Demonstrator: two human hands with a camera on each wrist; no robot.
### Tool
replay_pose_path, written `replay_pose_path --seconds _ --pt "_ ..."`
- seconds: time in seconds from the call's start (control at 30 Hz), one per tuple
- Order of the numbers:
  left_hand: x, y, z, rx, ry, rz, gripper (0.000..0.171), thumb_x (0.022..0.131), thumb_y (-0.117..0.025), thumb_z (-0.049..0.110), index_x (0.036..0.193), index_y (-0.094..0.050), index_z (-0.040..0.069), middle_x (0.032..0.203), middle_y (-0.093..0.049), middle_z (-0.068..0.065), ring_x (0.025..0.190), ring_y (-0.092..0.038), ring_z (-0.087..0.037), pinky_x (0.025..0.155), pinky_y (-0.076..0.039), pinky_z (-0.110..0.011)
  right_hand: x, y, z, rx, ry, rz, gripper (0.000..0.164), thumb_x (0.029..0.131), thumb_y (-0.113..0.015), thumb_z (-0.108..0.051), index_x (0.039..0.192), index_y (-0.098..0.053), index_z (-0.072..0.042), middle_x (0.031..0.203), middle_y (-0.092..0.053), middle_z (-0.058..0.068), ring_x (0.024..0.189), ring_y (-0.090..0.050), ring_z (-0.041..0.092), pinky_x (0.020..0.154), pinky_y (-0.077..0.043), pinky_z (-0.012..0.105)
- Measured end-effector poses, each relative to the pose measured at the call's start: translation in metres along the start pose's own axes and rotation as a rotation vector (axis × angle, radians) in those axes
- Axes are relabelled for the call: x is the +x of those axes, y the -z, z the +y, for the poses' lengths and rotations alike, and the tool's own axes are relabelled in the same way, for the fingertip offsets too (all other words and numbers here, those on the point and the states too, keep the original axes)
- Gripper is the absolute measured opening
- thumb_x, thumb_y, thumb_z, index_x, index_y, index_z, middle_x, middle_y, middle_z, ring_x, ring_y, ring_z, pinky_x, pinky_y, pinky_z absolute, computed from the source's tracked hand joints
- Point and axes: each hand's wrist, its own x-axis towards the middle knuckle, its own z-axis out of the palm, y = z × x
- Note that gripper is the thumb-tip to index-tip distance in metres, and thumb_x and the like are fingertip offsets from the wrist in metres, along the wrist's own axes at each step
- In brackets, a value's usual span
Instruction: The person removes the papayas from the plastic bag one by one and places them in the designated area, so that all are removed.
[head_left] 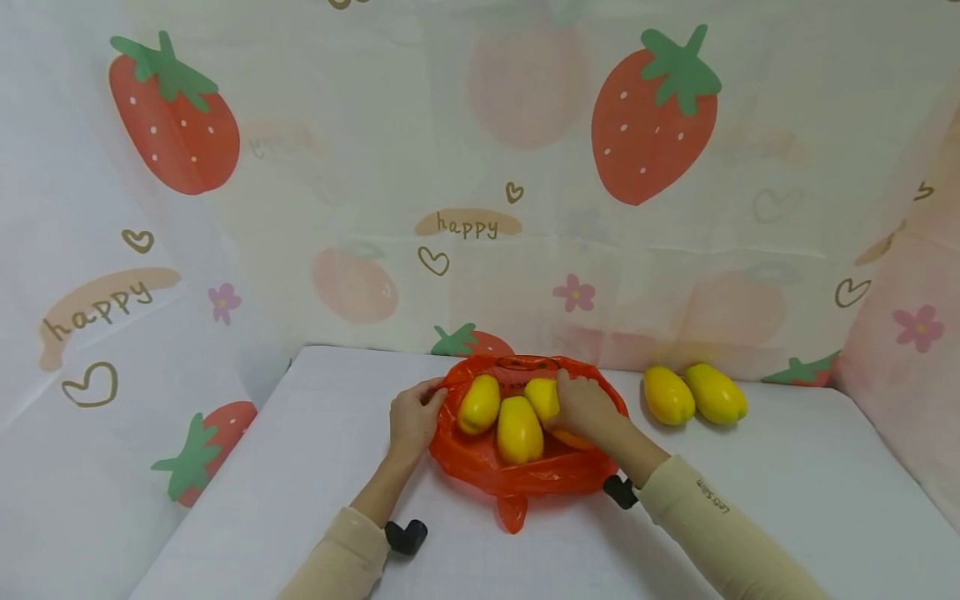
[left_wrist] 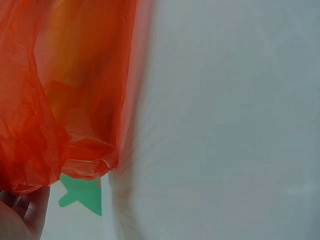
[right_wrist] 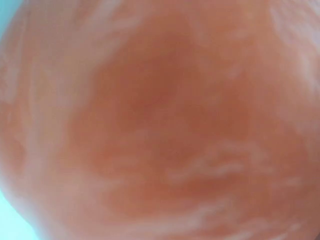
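Note:
A red plastic bag lies spread with its mouth up, and several yellow mangoes sit inside it. My left hand pinches the bag's left rim. In the left wrist view, fingertips touch the bag at lower left. My right hand reaches over the bag's right side and grips a yellow mango, partly covering it. Below that hand, another mango is partly hidden. The right wrist view is filled by blurred red plastic.
Two more mangoes lie side by side on the white table, right of the bag. A curtain printed with strawberries stands behind the table. A black wrist camera sits by the left sleeve.

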Motion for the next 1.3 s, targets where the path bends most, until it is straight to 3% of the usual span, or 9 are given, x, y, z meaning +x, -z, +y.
replay_pose_path --seconds 0.17,0.93,1.3 --pt "0.000 0.001 0.000 0.002 -0.006 0.006 0.026 0.094 -0.063 0.013 0.117 -0.070 0.003 0.108 -0.073 -0.014 0.094 -0.067 -0.026 0.089 -0.058 -0.039 0.001 0.000 -0.001 -0.007 -0.011 -0.021 0.084 0.079 -0.080 -0.033 0.139 -0.035 0.005 0.125 -0.057 0.026 0.116 -0.054 0.042 0.105 -0.045 0.055" --pt "-0.003 0.004 0.002 -0.001 -0.024 0.012 0.025 0.094 -0.063 0.012 0.116 -0.071 0.003 0.107 -0.073 -0.015 0.093 -0.067 -0.027 0.089 -0.058 -0.040 -0.010 0.013 0.001 -0.020 0.061 0.032 0.077 0.077 -0.082 -0.034 0.133 -0.043 0.001 0.121 -0.060 0.021 0.110 -0.056 0.036 0.102 -0.049 0.051" --pt "-0.003 0.004 0.003 0.002 -0.039 0.012 0.025 0.094 -0.063 0.011 0.116 -0.071 0.002 0.107 -0.074 -0.015 0.093 -0.068 -0.027 0.088 -0.058 -0.040 -0.017 0.025 0.004 0.077 0.071 0.045 0.084 0.077 -0.082 -0.034 0.141 -0.040 0.000 0.129 -0.058 0.019 0.113 -0.056 0.034 0.101 -0.050 0.051"
